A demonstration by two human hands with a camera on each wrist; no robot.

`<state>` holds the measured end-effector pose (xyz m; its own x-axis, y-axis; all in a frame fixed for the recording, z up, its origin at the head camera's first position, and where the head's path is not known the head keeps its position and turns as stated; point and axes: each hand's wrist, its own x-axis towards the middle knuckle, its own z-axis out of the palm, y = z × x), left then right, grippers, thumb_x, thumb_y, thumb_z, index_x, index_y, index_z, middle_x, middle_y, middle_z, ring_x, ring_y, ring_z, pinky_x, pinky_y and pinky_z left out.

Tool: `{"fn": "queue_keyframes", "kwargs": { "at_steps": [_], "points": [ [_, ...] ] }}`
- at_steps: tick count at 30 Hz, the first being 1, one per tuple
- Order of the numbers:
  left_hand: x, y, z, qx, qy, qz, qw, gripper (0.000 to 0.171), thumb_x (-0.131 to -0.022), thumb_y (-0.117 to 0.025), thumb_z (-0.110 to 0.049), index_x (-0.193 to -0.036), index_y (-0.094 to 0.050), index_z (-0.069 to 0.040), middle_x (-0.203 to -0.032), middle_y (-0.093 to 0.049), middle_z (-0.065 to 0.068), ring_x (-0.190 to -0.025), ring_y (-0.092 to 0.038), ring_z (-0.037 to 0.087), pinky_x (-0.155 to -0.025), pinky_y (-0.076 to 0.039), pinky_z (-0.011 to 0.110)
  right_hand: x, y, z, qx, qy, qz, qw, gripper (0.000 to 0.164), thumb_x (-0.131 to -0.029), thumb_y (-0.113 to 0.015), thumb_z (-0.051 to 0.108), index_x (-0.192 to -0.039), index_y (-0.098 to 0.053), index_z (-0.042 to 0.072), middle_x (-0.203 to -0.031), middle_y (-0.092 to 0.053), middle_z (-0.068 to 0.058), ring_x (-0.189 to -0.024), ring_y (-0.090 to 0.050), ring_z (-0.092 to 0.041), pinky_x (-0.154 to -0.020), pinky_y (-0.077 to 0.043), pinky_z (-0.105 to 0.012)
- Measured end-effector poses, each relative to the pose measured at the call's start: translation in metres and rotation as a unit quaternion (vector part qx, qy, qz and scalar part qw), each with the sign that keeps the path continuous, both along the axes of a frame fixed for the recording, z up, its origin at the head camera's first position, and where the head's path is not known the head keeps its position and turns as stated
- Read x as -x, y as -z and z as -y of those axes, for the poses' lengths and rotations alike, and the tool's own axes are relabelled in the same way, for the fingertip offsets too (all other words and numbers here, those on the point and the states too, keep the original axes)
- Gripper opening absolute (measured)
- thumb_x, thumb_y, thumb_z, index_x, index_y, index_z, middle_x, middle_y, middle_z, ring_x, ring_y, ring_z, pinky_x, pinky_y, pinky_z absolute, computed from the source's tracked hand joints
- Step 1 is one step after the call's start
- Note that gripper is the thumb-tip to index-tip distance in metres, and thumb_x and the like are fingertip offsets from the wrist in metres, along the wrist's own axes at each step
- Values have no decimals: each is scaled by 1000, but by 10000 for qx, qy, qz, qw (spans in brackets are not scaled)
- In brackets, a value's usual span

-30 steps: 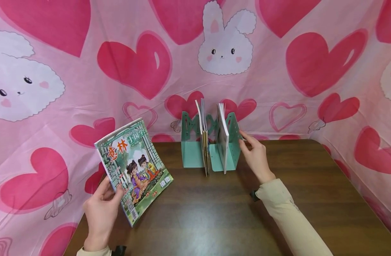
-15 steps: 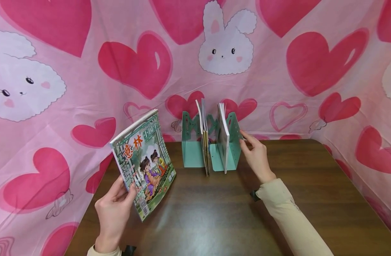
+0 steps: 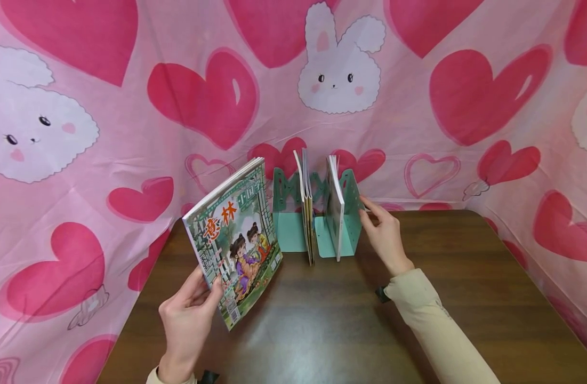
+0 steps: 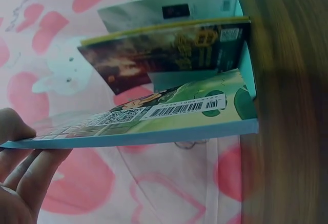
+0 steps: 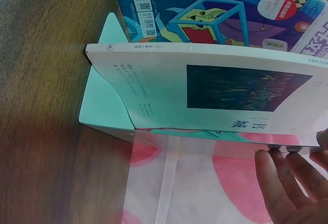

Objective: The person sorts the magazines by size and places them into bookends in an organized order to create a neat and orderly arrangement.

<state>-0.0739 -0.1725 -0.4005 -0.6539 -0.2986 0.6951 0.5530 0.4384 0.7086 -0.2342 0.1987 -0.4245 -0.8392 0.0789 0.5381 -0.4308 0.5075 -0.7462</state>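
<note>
My left hand [image 3: 187, 320] pinches a magazine [image 3: 242, 256] by its spine edge, thumb on the illustrated front cover. The magazine is tilted, left of a green metal bookend rack [image 3: 289, 232]. In the left wrist view its barcode corner [image 4: 205, 103] points toward the rack. My right hand [image 3: 386, 237] holds the edge of the rack's right side panel [image 3: 353, 213] between thumb and fingers. A white magazine [image 5: 154, 80] stands against that panel inside the rack. Several thin magazines [image 3: 306, 213] stand upright near the rack's middle.
The rack stands on a dark brown wooden table [image 3: 322, 320], near its back edge. A pink cloth [image 3: 274, 117] with hearts and rabbits hangs behind and at both sides.
My left hand has carried the magazine rightward toward the rack and turned it more edge-on. My right hand stays at the side panel, and the standing magazines have not moved.
</note>
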Motion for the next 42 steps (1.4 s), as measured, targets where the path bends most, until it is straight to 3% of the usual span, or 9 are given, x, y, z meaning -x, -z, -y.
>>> {"fn": "queue_keyframes", "kwargs": {
  "at_steps": [5, 8, 12, 16, 26, 37, 42],
  "points": [
    [2, 1, -8, 27, 83, -53, 9999, 49, -73, -76, 26, -118, -75, 7, -105, -76, -14, -85, -74, -2, -65, -57, 16, 1, -1, 0, -79, 55, -34, 9999, 38, -101, -67, 8, -140, -67, 7, -124, -73, -17, -89, -69, -17, -74, -47, -4],
    [5, 1, -14, 85, 110, -70, 9999, 48, -73, -76, 25, -118, -75, 7, -100, -79, 6, -85, -73, -3, -64, -57, 15, 1, -1, -1, -108, 64, -34, 9999, 39, -101, -67, 9, -140, -67, 7, -126, -72, -17, -88, -68, -12, -74, -47, -4],
    [12, 2, -22, 144, 145, -122, 9997, 48, -75, -78, 23, -119, -75, 5, -97, -76, 24, -86, -73, -3, -65, -57, 15, 1, 0, -1, -95, 40, 17, 9999, 39, -102, -67, 9, -141, -66, 8, -130, -71, -17, -92, -69, -18, -75, -47, -3],
    [21, 5, -29, 116, 129, -213, 9996, 50, -75, -80, 21, -121, -75, 4, -102, -76, 23, -86, -73, 0, -66, -57, 15, 1, -1, 0, -50, 10, 26, 10000, 40, -102, -67, 9, -141, -66, 8, -129, -71, -17, -94, -70, -25, -76, -47, -3],
    [46, 15, -45, 246, 109, -210, 9994, 52, -80, -81, 14, -129, -73, -2, -109, -77, 18, -85, -77, 22, -68, -57, 14, 0, 1, 1, -27, 70, -31, 10000, 39, -101, -68, 8, -140, -67, 8, -126, -72, -17, -93, -71, -25, -76, -47, -3],
    [70, 25, -59, 63, 258, -319, 9991, 52, -85, -77, 12, -134, -70, -4, -114, -76, 17, -90, -77, 30, -73, -58, 17, 1, 1, 0, 9, 66, -20, 10000, 39, -100, -68, 6, -139, -67, 7, -128, -71, -18, -96, -72, -30, -77, -47, -3],
    [82, 31, -64, 110, 183, -418, 9989, 49, -87, -75, 11, -134, -70, -4, -116, -76, 17, -90, -77, 29, -73, -57, 15, 0, 2, 1, 40, 50, -35, 10000, 39, -100, -68, 6, -140, -67, 7, -130, -70, -18, -97, -72, -30, -78, -47, -3]
  ]
}}
